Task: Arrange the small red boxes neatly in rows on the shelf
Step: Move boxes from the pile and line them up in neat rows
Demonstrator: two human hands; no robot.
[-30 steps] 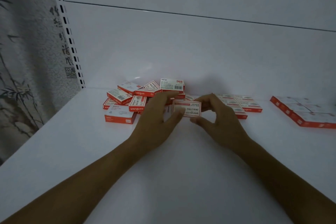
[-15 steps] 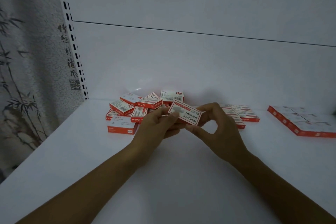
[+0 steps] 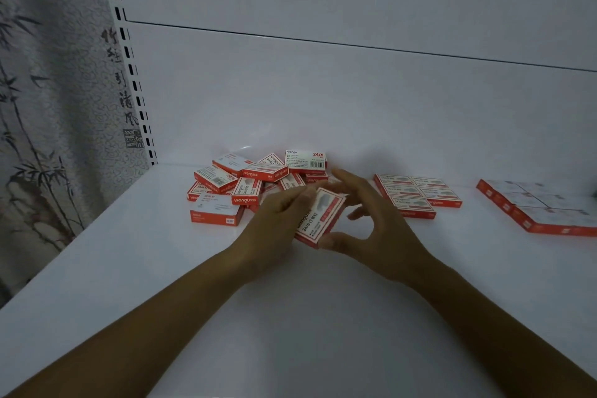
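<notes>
A small red and white box [image 3: 321,216] is held tilted above the white shelf [image 3: 323,317] between both hands. My left hand [image 3: 277,223] grips its left side with curled fingers. My right hand [image 3: 371,223] pinches it, thumb under the near end and fingers over the far end. Behind my hands lies a loose pile of several red boxes [image 3: 245,184]. To the right, several boxes lie flat in a neat block of rows [image 3: 420,194].
A second flat block of red boxes [image 3: 536,207] lies at the far right. The white back panel [image 3: 355,107] rises behind the pile. A slotted upright [image 3: 132,74] and a patterned curtain [image 3: 48,107] stand at the left.
The box has been lifted from the pile's edge and turned from crosswise to lengthwise between my hands. The view has shifted a little.
</notes>
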